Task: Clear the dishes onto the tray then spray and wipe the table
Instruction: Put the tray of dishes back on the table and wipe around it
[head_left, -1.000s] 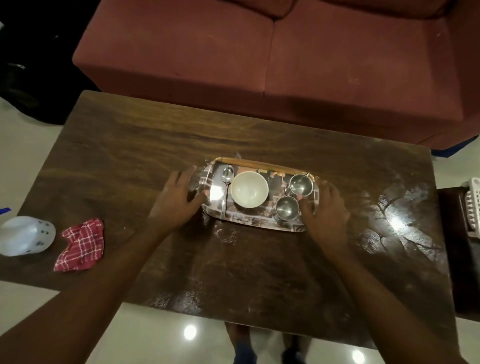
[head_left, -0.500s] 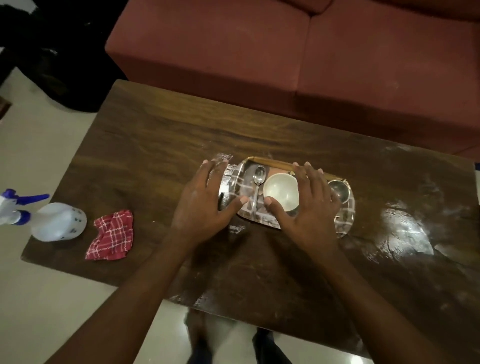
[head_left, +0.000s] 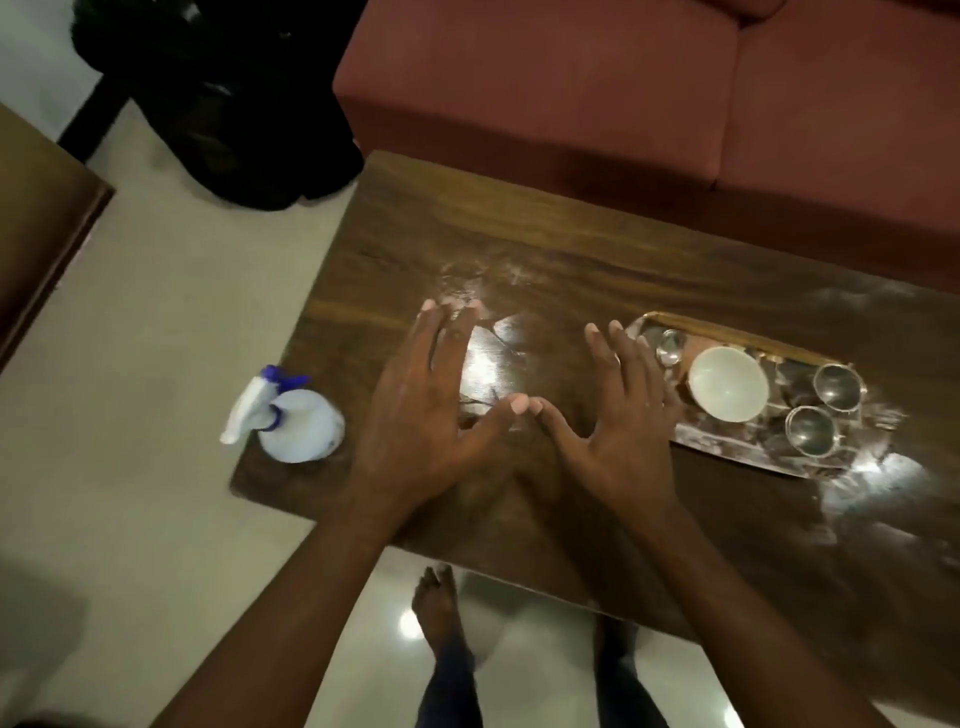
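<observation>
A patterned tray (head_left: 737, 447) lies on the dark wooden table (head_left: 571, 249), right of centre. It carries a white bowl (head_left: 728, 383), a spoon (head_left: 670, 347) and two steel cups (head_left: 839, 387) (head_left: 810, 431). Left of the tray, my left hand (head_left: 421, 405) and right hand (head_left: 621, 410) hover over the table with fingers spread and straight, thumbs nearly touching, holding nothing. A white spray bottle (head_left: 296, 421) with a blue trigger lies on its side at the table's left end. The red checked cloth is hidden, probably under my left hand or arm.
A maroon sofa (head_left: 623, 88) runs along the table's far side. A black bag (head_left: 223, 93) sits on the floor at the upper left, and a brown furniture corner (head_left: 41, 244) juts in at the left. My bare foot (head_left: 439, 608) stands below the table's near edge.
Both hands left the tray and moved left over the bare tabletop. The camera swung left, so the tray now sits to the right and the spray bottle nearer centre. The cloth went out of sight.
</observation>
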